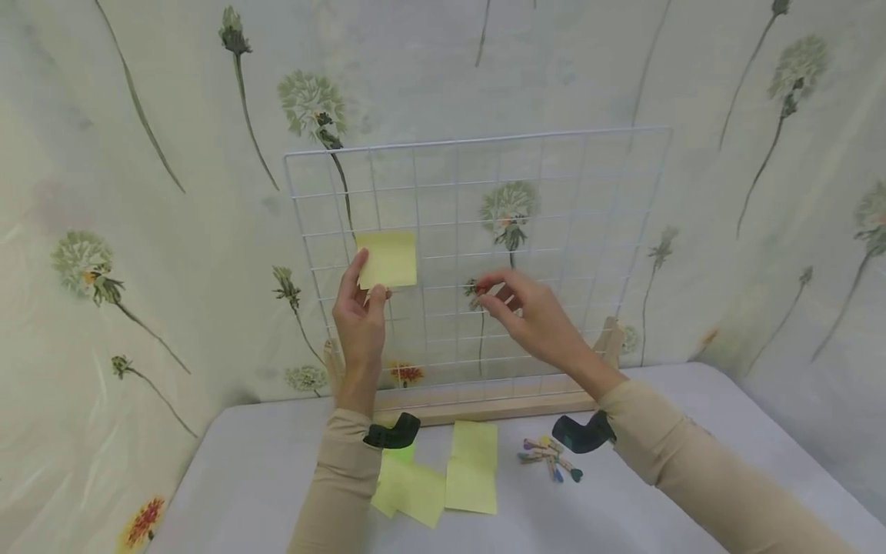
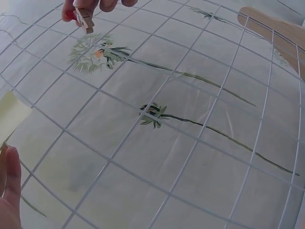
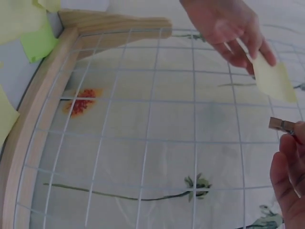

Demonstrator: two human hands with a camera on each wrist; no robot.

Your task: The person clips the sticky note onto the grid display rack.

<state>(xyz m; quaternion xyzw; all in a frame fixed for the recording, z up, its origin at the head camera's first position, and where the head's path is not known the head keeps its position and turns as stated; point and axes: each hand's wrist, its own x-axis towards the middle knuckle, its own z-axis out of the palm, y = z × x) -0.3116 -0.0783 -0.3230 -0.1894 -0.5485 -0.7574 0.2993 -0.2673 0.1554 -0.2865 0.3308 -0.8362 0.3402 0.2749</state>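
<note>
My left hand (image 1: 360,323) pinches a yellow sticky note (image 1: 389,260) by its lower left part, in front of the left half of a white wire grid panel (image 1: 457,183). Whether the note touches the wires is unclear. To the right, my right hand (image 1: 536,312) holds a small wooden clothespin (image 3: 282,125) between thumb and fingers. A bit of red shows at its held end, and its bare wooden end sticks out in the left wrist view. The clothespin is apart from the note and in front of the wires.
The grid stands upright in a wooden base (image 1: 498,408) on a white table (image 1: 242,462). Yellow sticky notes (image 1: 472,469) and a bright green note (image 1: 403,454) lie before it. Right of them is a pile of clothespins (image 1: 551,457). Flower-patterned sheeting (image 1: 429,69) hangs behind.
</note>
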